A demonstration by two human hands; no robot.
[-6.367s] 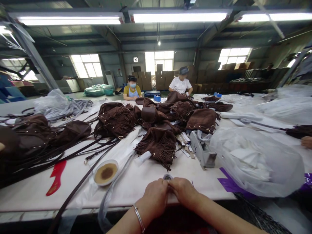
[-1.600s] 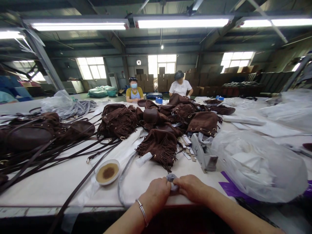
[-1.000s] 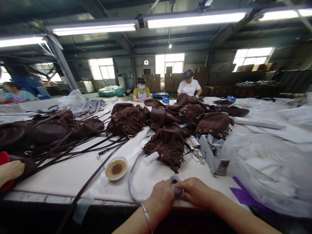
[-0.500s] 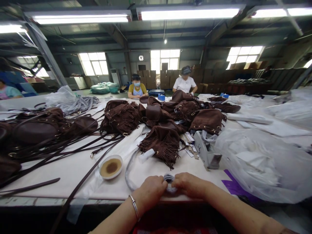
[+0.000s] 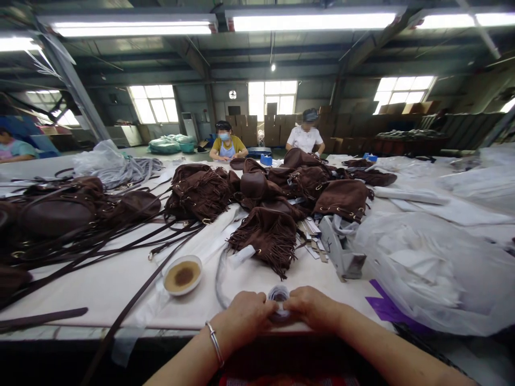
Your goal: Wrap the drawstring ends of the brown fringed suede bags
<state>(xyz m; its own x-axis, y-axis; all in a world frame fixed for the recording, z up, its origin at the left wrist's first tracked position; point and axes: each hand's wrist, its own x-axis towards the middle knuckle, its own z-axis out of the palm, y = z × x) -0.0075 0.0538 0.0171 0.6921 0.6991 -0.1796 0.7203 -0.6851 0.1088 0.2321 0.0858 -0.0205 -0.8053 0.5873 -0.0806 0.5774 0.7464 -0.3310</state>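
Observation:
At the near table edge, my left hand [image 5: 249, 312] and my right hand [image 5: 313, 306] face each other with fingers closed on a small roll of grey, plastic-wrapped strap [image 5: 278, 292]. The roll stands between my fingertips, showing its round coils. A loose length of the wrapped strap [image 5: 218, 279] curves from behind my left hand up toward a dark brown fringed suede bag [image 5: 265, 236], which lies just beyond. My fingers hide the lower part of the roll. A small white wrapped piece [image 5: 243, 255] rests against the bag's left side.
A bowl of brownish contents [image 5: 183, 275] stands to the left, near long brown straps [image 5: 132, 300]. More brown bags [image 5: 201, 193] are heaped ahead. On the right are a grey metal holder [image 5: 341, 252] and a large clear plastic bag [image 5: 434, 268]. Two people sit across the table.
The loose strap beside my left hand has drawn in to the right and its curve is smaller. The roll looks slightly larger. My left wrist has shifted a little left.

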